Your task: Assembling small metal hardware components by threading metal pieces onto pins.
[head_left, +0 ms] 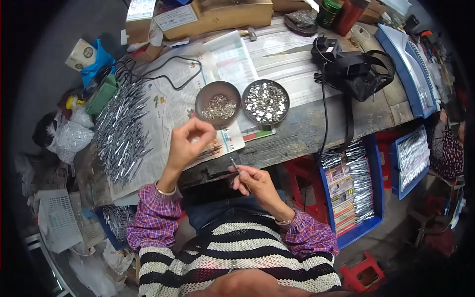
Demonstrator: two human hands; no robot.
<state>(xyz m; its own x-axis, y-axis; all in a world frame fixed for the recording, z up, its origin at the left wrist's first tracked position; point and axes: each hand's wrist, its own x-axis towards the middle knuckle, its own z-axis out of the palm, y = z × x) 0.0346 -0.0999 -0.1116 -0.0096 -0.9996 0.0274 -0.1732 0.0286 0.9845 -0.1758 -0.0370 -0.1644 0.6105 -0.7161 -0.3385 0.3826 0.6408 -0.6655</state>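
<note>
My left hand (187,143) is raised over the newspaper-covered bench, thumb and fingertips pinched together just below a round brown dish (217,105) of small metal clips; whether it holds a clip is too small to tell. My right hand (253,180) sits lower, near the bench's front edge, gripping a thin silver metal rod (235,165) that points up and left. A second round dish (266,102) full of shiny metal discs stands to the right of the first. A long heap of silver metal rods (118,131) lies on the newspaper at the left.
Cardboard boxes (217,15) line the back of the bench. A black device with strap and cable (356,72) lies at the right. Blue trays (354,190) of finished silver pieces stand on the floor at right. Plastic bags (67,136) and clutter crowd the left side.
</note>
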